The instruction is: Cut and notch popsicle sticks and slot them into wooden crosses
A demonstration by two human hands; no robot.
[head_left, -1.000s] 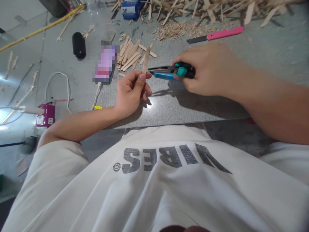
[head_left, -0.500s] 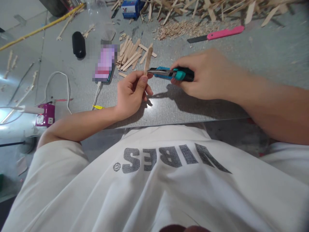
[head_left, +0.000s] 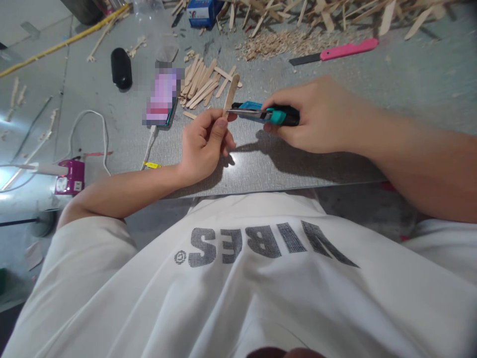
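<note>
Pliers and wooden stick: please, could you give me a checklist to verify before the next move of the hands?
1. Left hand pinches wooden stick: ok, near its lower end.
2. Right hand holds pliers: ok.
3. Pliers' tips at the stick: ok.
4. Jaws firmly closed on the stick: cannot tell.
5. Left fingertips well away from the tips: not ok, they are very close.
6. Pink-handled knife apart from both hands: ok.

Stick (head_left: 231, 93) w/ more R tilt, pliers (head_left: 266, 114) now against it
</note>
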